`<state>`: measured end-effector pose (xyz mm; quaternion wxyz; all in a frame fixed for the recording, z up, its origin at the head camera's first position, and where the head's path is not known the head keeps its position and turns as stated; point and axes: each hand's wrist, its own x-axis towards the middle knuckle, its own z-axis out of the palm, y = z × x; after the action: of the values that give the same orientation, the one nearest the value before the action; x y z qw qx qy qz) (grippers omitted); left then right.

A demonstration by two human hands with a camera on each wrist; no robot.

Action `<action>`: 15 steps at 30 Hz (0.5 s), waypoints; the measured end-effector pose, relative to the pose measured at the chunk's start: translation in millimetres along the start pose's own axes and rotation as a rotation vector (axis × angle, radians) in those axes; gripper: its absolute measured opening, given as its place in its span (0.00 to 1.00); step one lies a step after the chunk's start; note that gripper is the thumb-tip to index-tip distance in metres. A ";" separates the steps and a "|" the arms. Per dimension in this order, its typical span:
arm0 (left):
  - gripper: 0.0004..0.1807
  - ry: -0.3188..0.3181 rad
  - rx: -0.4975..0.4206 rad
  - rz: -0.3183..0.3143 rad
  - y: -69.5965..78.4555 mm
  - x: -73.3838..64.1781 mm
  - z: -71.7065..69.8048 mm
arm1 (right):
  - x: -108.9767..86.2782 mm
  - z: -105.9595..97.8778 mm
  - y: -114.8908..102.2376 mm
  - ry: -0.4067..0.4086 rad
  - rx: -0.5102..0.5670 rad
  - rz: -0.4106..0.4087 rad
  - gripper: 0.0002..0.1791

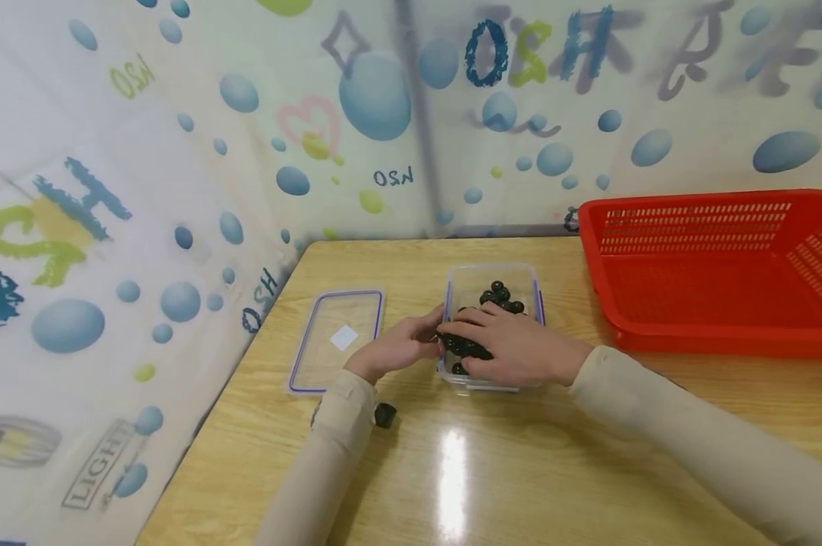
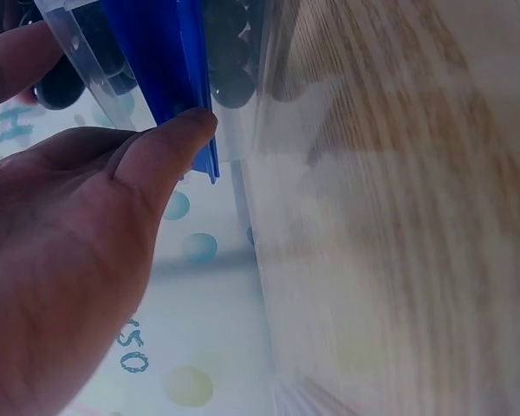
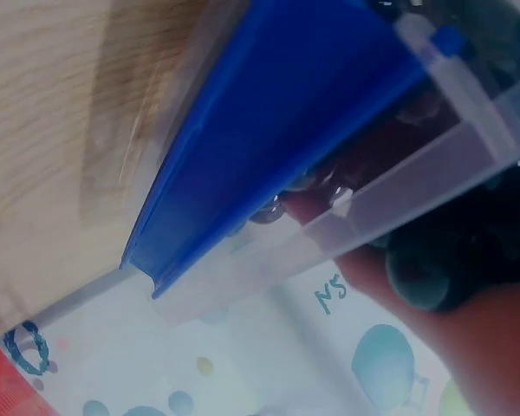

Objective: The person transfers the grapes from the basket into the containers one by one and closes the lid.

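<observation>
A clear plastic container (image 1: 491,274) with blue side latches stands on the table with dark, glossy grapes (image 1: 497,294) in it. Over its near part, my right hand (image 1: 513,345) grips a bunch of these grapes between thumb and fingers. In the right wrist view, a grape (image 3: 425,273) hangs above the clear rim, beyond the blue latch (image 3: 269,113). My left hand (image 1: 400,345) is at the container's left side. One of its digits touches the other blue latch (image 2: 169,52), and another lies by a dark grape (image 2: 61,85) at the rim.
The clear lid (image 1: 315,326), edged in blue with a white square label, lies flat left of the container. At the right stands a red plastic basket (image 1: 605,299). A patterned curtain (image 1: 384,205) borders the table behind and left. A small black block (image 1: 385,415) shows beside the left sleeve.
</observation>
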<state>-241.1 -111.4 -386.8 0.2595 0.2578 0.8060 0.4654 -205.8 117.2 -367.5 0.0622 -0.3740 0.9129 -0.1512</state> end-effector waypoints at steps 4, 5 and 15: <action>0.41 -0.007 -0.001 -0.010 -0.1 -0.6 -1.2 | 0.6 -0.7 1.8 0.013 0.011 -0.014 0.30; 0.41 -0.005 0.001 -0.014 0.2 -0.9 -1.3 | 1.0 -0.7 2.3 0.016 0.012 -0.019 0.30; 0.43 -0.018 0.061 -0.027 1.0 -0.1 -1.1 | -3.3 0.4 6.3 0.038 0.050 -0.031 0.26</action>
<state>-241.6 -111.7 -385.4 0.2651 0.2591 0.8209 0.4345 -207.5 123.7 -369.9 0.0519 -0.3834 0.9040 -0.1819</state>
